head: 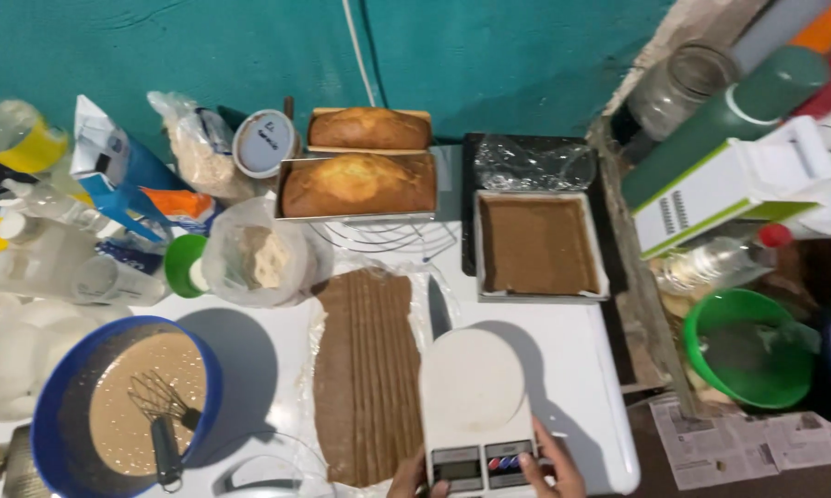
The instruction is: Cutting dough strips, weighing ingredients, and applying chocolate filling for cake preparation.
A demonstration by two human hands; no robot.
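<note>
Two hands work the white scale at six o'clock: the left hand rests loose beside it, the right hand presses its buttons, grasping nothing, seemingly zeroing it before weighing.

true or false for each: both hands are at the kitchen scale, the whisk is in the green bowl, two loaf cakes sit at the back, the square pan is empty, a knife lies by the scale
1. Both hands are at the kitchen scale: true; the left hand and right hand touch its front end.
2. The whisk is in the green bowl: false; it rests in the blue bowl of batter.
3. Two loaf cakes sit at the back: true.
4. The square pan is empty: false; it holds a brown layer.
5. A knife lies by the scale: true.
</note>
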